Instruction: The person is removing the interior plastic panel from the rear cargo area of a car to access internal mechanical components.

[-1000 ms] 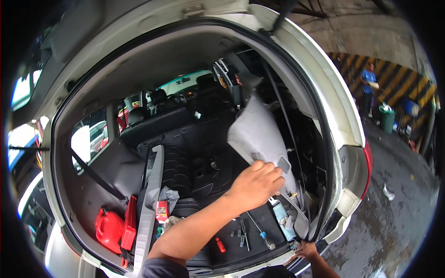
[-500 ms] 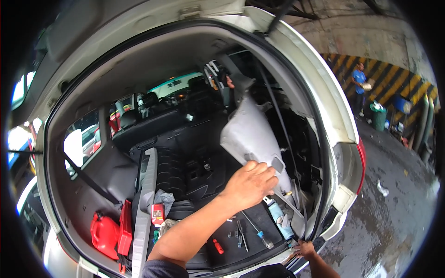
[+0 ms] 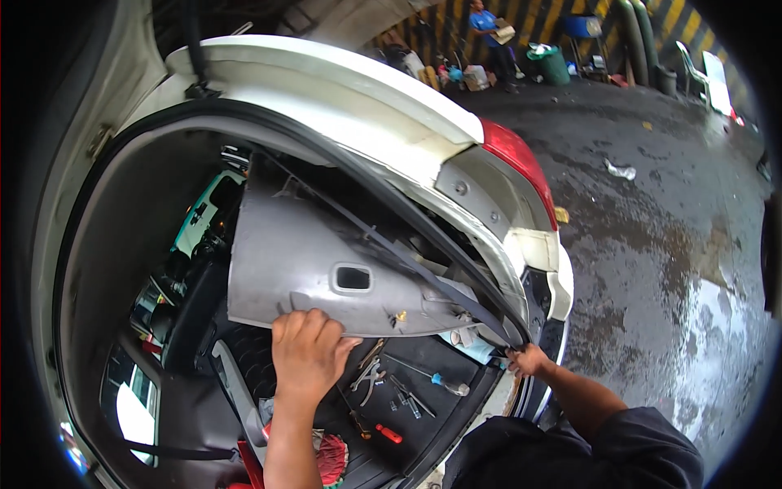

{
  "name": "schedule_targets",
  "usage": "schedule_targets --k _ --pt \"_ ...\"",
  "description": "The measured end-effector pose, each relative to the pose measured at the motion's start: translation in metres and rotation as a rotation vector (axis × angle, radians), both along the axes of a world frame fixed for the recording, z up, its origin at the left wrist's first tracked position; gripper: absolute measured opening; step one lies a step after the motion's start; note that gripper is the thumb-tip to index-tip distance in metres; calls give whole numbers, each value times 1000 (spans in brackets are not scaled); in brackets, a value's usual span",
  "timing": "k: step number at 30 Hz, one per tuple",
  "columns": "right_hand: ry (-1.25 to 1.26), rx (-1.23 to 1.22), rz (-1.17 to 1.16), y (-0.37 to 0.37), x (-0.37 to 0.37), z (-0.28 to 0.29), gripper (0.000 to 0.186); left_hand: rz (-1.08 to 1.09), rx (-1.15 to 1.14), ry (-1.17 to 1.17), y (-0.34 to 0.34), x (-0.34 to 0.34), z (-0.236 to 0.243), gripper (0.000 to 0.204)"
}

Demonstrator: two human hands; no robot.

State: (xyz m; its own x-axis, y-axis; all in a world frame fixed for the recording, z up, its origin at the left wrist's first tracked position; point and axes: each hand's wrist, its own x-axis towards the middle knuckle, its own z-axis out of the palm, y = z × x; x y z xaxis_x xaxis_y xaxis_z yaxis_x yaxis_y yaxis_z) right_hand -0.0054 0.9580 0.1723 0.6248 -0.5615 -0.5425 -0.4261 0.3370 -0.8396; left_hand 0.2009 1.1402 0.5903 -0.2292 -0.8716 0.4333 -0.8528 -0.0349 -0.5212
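Observation:
A large grey interior trim panel [image 3: 277,265] hangs tilted across the right side of the car's cargo opening. My left hand [image 3: 305,354] is closed on its lower edge, fingers over the top. At the rear corner of the opening, my right hand [image 3: 528,359] is closed where the black rubber door seal [image 3: 481,277] and a dark seat belt [image 3: 407,262] come together; what its fingers hold is hidden. A light-blue bottle-like object [image 3: 472,346] lies partly under the panel beside that hand.
Pliers [image 3: 371,381], a blue-handled screwdriver [image 3: 432,375] and a red-handled tool [image 3: 389,433] lie on the cargo floor with other small tools. A red tail light [image 3: 517,163] borders the opening. Beyond the wet ground, a person in blue [image 3: 486,28] stands by a green bin [image 3: 550,63].
My view has swung right and closer to the panel. My left hand has shifted along the panel, whose face with a rectangular cutout now shows. My right hand stays at the rear corner.

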Motion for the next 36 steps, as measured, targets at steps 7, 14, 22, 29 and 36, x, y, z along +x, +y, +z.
schedule_targets --k 7,14,22,29,36 --pt "150 -503 98 11 -5 -21 52 39 13 2 7 -1 13 31" --pt "89 -418 137 11 -10 -1 54 61 -2 17 4 -7 19 34" --pt "47 -227 188 -3 -8 -9 56 96 28 10 11 -6 9 31" --pt "18 -198 183 -5 -8 -9 57 101 20 2 8 -7 7 32" --pt "0 -200 179 -4 -7 -12 57 111 15 -3 10 -8 6 31"
